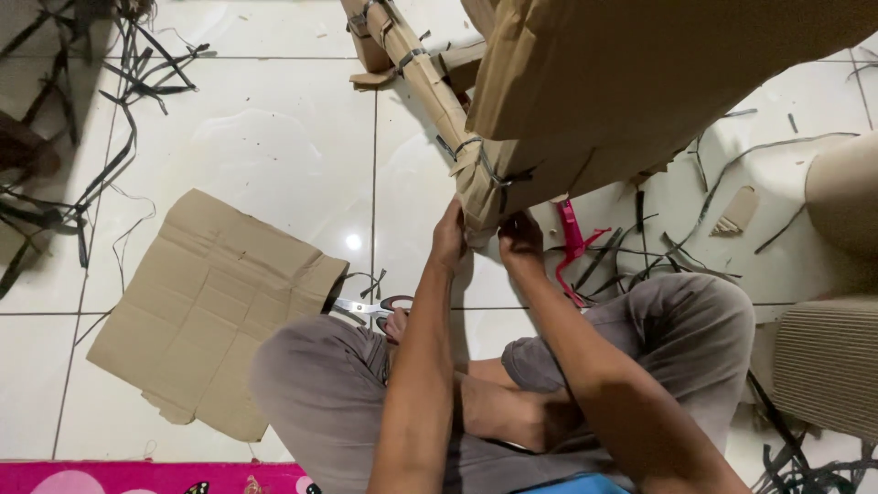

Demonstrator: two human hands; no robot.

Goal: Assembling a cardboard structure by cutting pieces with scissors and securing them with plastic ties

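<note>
A large piece wrapped in brown cardboard (640, 82) fills the upper right, bound with dark plastic straps (494, 174). Its wrapped lower corner hangs just above my hands. My left hand (448, 240) presses against the left side of that corner, fingers curled onto the cardboard. My right hand (521, 240) grips the underside of the same corner, fingers bent around the wrapping edge. A cardboard-wrapped leg (416, 69) of the piece slants up to the left. I sit cross-legged on the white tiled floor.
A flat creased cardboard sheet (206, 306) lies on the floor at left. Scissors (370, 308) rest beside my left knee. A red tool (572, 242) lies among cut black straps (640, 252) at right. More straps (101, 119) pile at far left. A ribbed beige object (828, 366) stands at right.
</note>
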